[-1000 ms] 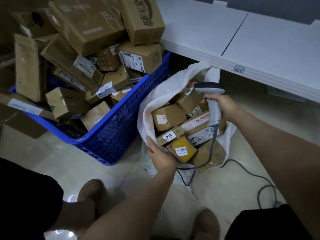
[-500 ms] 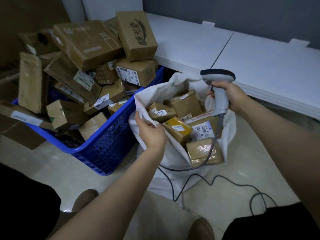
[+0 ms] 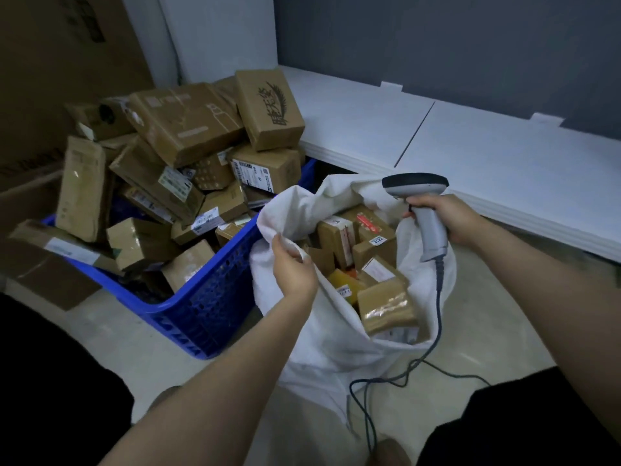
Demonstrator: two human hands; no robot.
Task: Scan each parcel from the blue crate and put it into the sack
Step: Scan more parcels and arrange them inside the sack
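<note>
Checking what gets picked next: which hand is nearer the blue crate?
Left. The left hand grips the sack by its rim, just beside the blue crate. The right hand holds the scanner over the sack's far side, away from the crate.

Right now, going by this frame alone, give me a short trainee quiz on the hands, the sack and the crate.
1. True or false: the left hand grips the rim of the white sack.
2. What does the right hand hold? A) a cardboard parcel B) the barcode scanner C) nothing
3. Fill in: the blue crate stands on the person's ____ side of the sack.

Key: 1 true; 2 B; 3 left.
</note>
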